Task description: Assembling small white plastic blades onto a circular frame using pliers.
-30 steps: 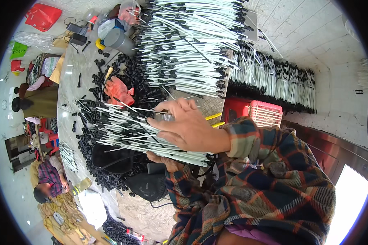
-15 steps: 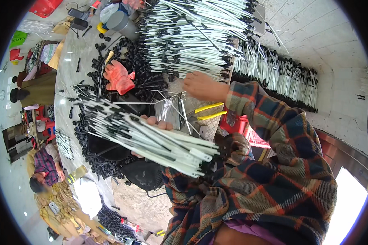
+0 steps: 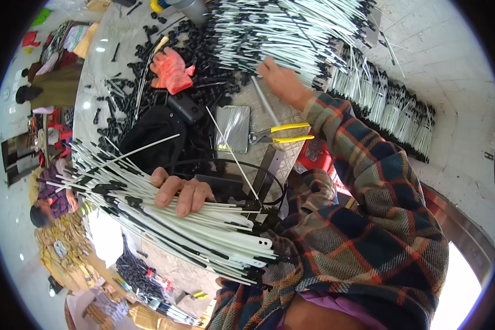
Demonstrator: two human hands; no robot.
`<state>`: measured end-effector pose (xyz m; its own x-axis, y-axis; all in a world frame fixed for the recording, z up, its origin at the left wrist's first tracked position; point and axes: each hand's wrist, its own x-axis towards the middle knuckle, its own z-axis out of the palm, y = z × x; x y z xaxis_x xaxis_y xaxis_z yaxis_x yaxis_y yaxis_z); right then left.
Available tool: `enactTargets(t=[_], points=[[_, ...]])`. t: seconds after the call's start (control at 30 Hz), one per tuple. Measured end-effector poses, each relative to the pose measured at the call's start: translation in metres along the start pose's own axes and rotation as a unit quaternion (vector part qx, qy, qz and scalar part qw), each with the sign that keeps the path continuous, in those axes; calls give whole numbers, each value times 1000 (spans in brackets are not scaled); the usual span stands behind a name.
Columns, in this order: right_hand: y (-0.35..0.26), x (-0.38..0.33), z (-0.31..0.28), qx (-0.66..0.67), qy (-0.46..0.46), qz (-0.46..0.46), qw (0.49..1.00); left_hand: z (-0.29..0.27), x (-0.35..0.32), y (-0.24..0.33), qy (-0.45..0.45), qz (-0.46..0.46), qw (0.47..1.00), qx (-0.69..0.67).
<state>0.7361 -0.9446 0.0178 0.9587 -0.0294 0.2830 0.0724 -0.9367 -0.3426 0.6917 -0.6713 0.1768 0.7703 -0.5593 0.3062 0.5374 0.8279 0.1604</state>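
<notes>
A thick bundle of white plastic strips with black ends (image 3: 203,236) lies across the lower left, several of them sticking out loosely. The fingers of my left hand (image 3: 182,192) are wrapped over the bundle's upper side. My right hand (image 3: 283,82) is at the near edge of a big heap of similar strips (image 3: 280,33), its fingers curled together. What they hold, if anything, I cannot make out. Just below those fingertips a pale rod (image 3: 265,102) slants toward yellow-handled pliers (image 3: 286,133). A lone thin strip (image 3: 231,151) leans between the hands.
A clear-wrapped flat packet (image 3: 232,129) lies left of the pliers. Farther left are a red glove (image 3: 172,71), black plastic parts (image 3: 124,104) and a black bag (image 3: 154,129). Tied bundles (image 3: 388,104) line the right wall. Another person (image 3: 55,203) sits at far left.
The bundle in my left hand has come nearer my body, uncovering the packet and pliers, and my fingers now show on top. The view has shifted; my right hand stays by the heap.
</notes>
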Motion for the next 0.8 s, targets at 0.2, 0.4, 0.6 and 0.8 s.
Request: enactTargets(t=[0.2,0.4,0.6,0.8], points=[[-91,-32,-62,584,-384,235,675,14,-23,24,-49,46,998,11],[-169,-51,-123,793,-300,86,523,7,5,11,-217,-8,974,-72],[-217,7,-178,715,-143,-164,664,32,32,55,-86,183,922,331],[-311,-18,-229,606,-194,-26,771,75,-27,78,163,276,867,380]])
